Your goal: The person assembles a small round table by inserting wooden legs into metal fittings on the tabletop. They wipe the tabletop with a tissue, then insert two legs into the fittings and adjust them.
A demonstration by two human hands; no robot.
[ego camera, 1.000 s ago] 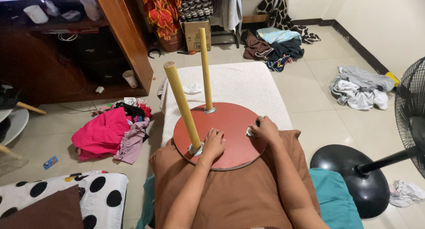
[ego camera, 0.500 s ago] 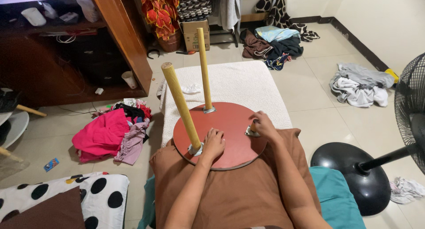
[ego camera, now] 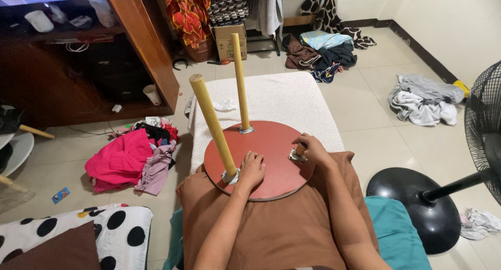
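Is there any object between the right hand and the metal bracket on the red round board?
Nothing visible does. The right hand already rests on the metal bracket at the edge of the red round board. The left hand lies flat apart from it.

This is looking like a lived-in room of a home. Loose clothes are lying in heaps on the tiled floor (ego camera: 365, 139): a pink pile (ego camera: 122, 157) at the left, a grey pile (ego camera: 422, 100) at the right, a dark pile (ego camera: 326, 53) at the far side. A dark wooden shelf unit (ego camera: 78, 61) is standing at the far left, a cardboard box (ego camera: 227, 40) beside patterned hanging fabric (ego camera: 190, 11). A standing fan (ego camera: 449, 191) is sitting at the right, and a polka-dot cushion (ego camera: 78, 231) is lying near left beside a brown pillow (ego camera: 276, 228).
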